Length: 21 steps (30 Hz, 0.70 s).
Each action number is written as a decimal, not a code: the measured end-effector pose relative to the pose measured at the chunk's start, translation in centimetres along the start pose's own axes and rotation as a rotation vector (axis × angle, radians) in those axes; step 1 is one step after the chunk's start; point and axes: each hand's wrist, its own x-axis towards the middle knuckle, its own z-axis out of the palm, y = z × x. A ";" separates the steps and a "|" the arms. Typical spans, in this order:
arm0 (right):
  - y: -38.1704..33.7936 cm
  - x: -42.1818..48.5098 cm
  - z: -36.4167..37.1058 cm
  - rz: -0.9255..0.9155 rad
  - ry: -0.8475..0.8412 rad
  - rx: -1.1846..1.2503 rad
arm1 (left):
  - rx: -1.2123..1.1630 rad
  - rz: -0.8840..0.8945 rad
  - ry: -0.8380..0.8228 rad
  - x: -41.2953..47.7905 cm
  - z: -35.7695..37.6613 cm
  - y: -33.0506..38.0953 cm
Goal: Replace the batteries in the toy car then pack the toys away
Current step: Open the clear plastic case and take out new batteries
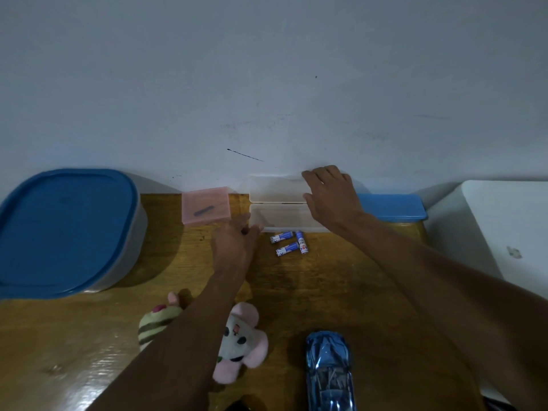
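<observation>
A wooden counter [296, 292] runs along a pale wall. At its back edge a clear box [281, 216] stands open, its lid [275, 188] tipped up against the wall. The left hand [234, 244] reaches to the front left corner of the box, with thumb and fingertips pinching that corner. The right hand [329, 194] lies over the right end of the lid, fingers curled over its top edge and thumb on its face. The two hands are apart, one at each end of the box.

Three small blue-and-white batteries [287, 249] lie loose on the counter just in front of the box, close together, between the two forearms. The blue toy car [329, 372] sits near the front edge of the counter, well apart from the batteries, lying lengthwise toward the wall.

Left of the clear box, just beside it, is a small pink box [206, 204] with a dark, slim object inside – too blurred to name. A large tub with a blue lid [65, 229] fills the far left. Behind the right forearm another blue lid [391, 207] shows, and a white object [498, 226] stands at the right edge. Two soft toys lie near the front – a striped one [154, 321] and a pink-eared one [240, 336] – partly under the left forearm.
</observation>
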 end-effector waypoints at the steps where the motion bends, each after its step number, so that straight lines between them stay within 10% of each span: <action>1: 0.0 0.0 -0.2 0.001 0.004 0.006 | 0.000 0.001 0.001 0.0 0.0 0.0; 21: 0.8 -4.1 0.8 0.068 -0.212 0.313 | 0.008 0.010 -0.062 -0.2 -0.5 0.7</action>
